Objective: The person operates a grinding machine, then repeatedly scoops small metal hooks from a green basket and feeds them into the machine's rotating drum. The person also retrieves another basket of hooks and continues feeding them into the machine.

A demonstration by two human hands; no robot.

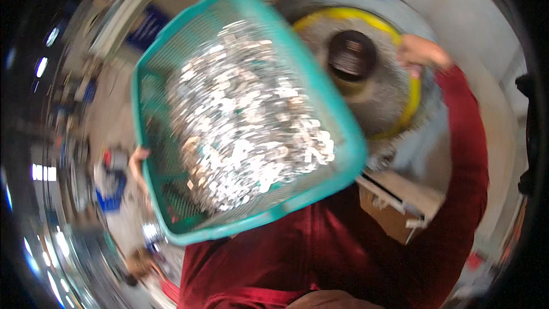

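A green plastic basket point(337, 137) with mesh walls is held up in front of me, tilted. Many small shiny metal pieces point(246, 109) fill much of it, smeared by motion. My left hand point(139, 167) grips its left rim, mostly hidden behind the wall. Beyond the basket's right side stands a round tub with a yellow ring point(413, 103) along its edge, partly covered by the basket. Grainy grey material point(389, 94) lies inside it around a dark round cap point(351, 55). My right hand point(422, 54) is closed on the yellow ring at the tub's right side.
A pale wall point(474, 28) rises behind the tub. Below the tub is a brown cardboard box point(386, 217). Another person point(143, 266) is at the lower left, blurred. Blue and white objects point(111, 186) stand on the floor to the left.
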